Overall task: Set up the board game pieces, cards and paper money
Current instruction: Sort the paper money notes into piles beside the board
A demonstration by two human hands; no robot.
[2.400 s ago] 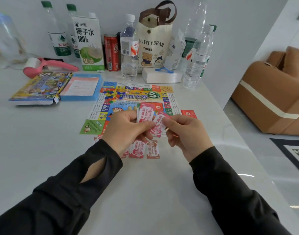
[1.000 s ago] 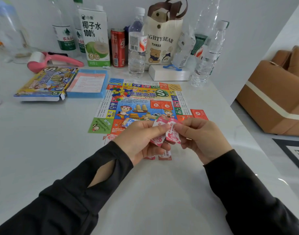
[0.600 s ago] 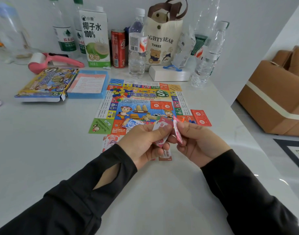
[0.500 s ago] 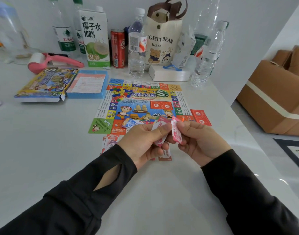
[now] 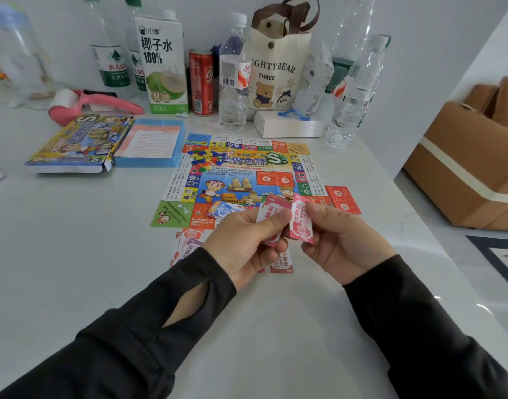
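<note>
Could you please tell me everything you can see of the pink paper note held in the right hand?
The pink paper note is a small, thin slip of play money, pink with white patches and print too small to read. It stands nearly upright, slightly tilted, above the near edge of the game board. The right hand pinches its right edge between thumb and fingers. Its left edge sits against the pink notes gripped in the left hand, whose thumb lies across them.
</note>
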